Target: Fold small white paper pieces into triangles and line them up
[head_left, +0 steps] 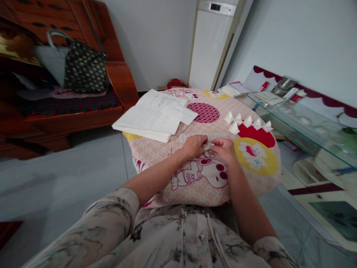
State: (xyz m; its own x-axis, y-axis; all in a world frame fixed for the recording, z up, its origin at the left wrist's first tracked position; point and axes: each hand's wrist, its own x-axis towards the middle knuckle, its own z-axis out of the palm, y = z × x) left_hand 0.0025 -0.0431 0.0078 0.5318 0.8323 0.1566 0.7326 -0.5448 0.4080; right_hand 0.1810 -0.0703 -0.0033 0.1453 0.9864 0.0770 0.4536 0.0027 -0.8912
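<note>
where your two hands meet over the middle of the table, a small white folded paper (208, 146) sits between them, just above the cartoon dog (206, 173) printed on the cloth. your left hand (193, 146) is curled, fingers bunched, pinching the paper's left end. your right hand (225, 148) mirrors it, fingertips drawn together on the right end. the hands nearly touch. only a sliver of the paper shows between them, so its exact shape can't be told. both hands lie low on the tablecloth (156, 152), a pink lattice with coloured circles.

beyond the hands, toward the table's right side: a row of folded white pieces (247, 122), about six, close together, some touching. they lie along the top edge of a red circle (258, 136). a yellow circle (256, 156) is just right of your right hand.

left part of the table: a stack of printed sheets (147, 121), with the loose top sheets lying skewed. far edge of the table: a smaller pile of white papers (232, 89).

right of the table: a glass shelf (292, 128) with small items on it, too blurred to name. left, across the grey floor: a wooden bench (83, 115) with a dark patterned bag (83, 69) resting on it. back corner: a tall white unit (210, 48) against the wall.

your forearms are bare, and short sleeves in a pale marbled print show at the bottom of the view.
</note>
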